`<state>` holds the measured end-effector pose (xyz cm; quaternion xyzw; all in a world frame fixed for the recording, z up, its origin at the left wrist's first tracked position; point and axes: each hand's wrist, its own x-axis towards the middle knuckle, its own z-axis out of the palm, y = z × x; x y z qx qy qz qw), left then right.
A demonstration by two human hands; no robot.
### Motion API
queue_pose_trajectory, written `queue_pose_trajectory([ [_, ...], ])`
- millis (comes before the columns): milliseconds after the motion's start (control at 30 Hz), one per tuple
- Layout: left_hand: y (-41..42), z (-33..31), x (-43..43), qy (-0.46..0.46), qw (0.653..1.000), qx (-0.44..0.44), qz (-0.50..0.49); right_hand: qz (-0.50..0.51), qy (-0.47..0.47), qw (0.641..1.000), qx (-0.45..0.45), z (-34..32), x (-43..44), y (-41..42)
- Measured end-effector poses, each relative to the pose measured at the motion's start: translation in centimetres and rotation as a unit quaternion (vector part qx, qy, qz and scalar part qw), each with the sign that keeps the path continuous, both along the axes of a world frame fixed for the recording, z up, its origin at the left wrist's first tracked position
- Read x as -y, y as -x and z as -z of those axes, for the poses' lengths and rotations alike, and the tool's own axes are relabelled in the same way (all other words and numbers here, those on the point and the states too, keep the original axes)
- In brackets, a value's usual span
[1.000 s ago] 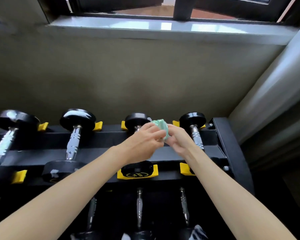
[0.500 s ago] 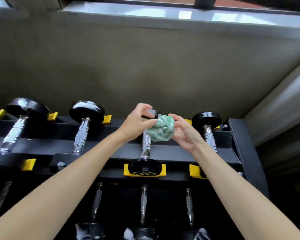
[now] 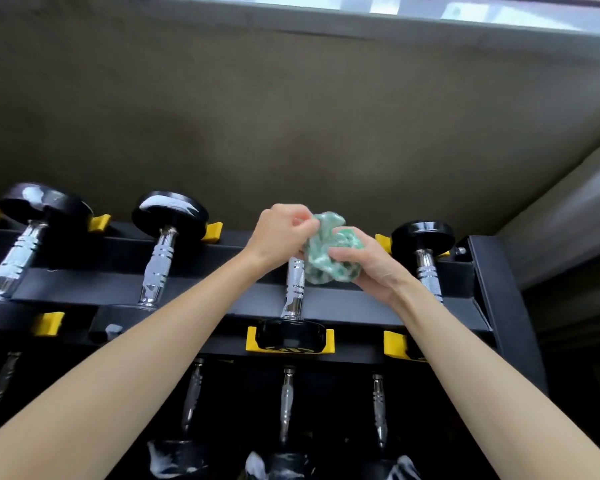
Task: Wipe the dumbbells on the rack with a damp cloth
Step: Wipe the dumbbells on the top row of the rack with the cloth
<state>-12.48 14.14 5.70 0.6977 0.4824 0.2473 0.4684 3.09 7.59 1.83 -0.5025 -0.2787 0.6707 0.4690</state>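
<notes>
The left hand (image 3: 279, 237) pinches the top of the cloth (image 3: 329, 251). The right hand (image 3: 371, 268) is curled round it from below. The dumbbell (image 3: 294, 289) lies on the rack (image 3: 499, 289) right under both hands. Its bar runs from near to far.

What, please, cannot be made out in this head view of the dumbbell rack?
Head view:
- Far head of the third dumbbell: behind the left hand and cloth.
- Near head of the rightmost dumbbell: behind the right forearm.
- Near heads of the lower-row dumbbells: cut by the bottom edge.
</notes>
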Motion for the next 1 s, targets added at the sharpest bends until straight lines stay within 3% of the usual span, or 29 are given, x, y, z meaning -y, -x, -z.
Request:
queue_pose_trajectory([
  [100, 0.7, 0.1, -1.1, 0.128, 0.979, 0.120, -0.105, 0.054, -0.007, 0.997, 0.060, 0.0, -0.3, -1.0],
  [300, 2.5, 0.5, -1.1, 0.258, 0.946, 0.194, -0.002, -0.014, -0.022, 0.994, 0.103, -0.2, -0.4, -1.4],
  [433, 3.4, 0.8, -1.7, 0.263, 0.954, 0.143, 0.006, -0.003, -0.034, 0.988, 0.149, -0.1, -0.7, -1.8],
  [533, 4.0, 1.0, -2.2, 0.148, 0.987, 0.047, 0.033, 0.028, -0.086, 0.957, 0.274, 0.0, -0.7, -2.4],
  [633, 4.0, 1.7, -2.8, -0.017, 0.997, -0.026, 0.065, 0.050, -0.195, 0.879, 0.432, 0.7, -1.3, -2.3],
  [733, 3.8, 3.3, -3.3, -0.195, 0.969, -0.134, 0.068, 0.027, -0.338, 0.716, 0.610, 2.6, -2.1, -2.2],
  [800, 4.0, 4.9, -3.7, -0.242, 0.952, -0.172, 0.071, 0.005, -0.382, 0.606, 0.698, 4.4, -2.4, -1.9],
  [867, 4.2, 6.8, -3.8, -0.250, 0.941, -0.218, 0.066, -0.003, -0.396, 0.524, 0.753, 6.1, -2.4, -1.4],
  [933, 3.9, 8.5, -3.9, -0.230, 0.938, -0.255, 0.046, 0.015, -0.387, 0.493, 0.779, 7.6, -2.7, -0.9],
  [1000, 3.3, 9.6, -4.1, -0.202, 0.945, -0.259, 0.011, 0.050, -0.361, 0.496, 0.788, 8.6, -3.2, -0.2],
])
